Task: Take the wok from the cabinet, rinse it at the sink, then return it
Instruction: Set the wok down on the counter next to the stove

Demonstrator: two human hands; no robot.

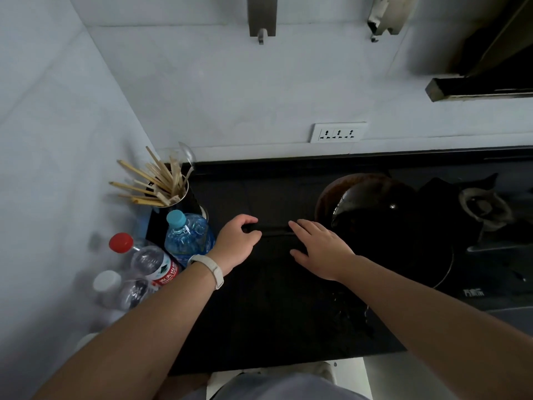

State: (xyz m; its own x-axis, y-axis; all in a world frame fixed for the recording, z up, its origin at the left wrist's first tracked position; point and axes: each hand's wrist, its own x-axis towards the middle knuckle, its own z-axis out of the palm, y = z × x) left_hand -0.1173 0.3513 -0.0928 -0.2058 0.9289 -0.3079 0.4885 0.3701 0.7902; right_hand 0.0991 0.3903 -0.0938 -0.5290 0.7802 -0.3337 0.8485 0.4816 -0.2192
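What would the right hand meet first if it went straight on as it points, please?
Probably the handle, just ahead of the right hand, though depth is unclear; the left hand grips its end.

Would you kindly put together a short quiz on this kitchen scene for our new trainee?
1. True or false: the left hand grips the handle of the wok.
2. The cap of the bottle nearest the left hand is: A red, B blue, C white.
3. Fill in: the wall socket has ___ outlets.
Key: 1 true; 2 B; 3 three.
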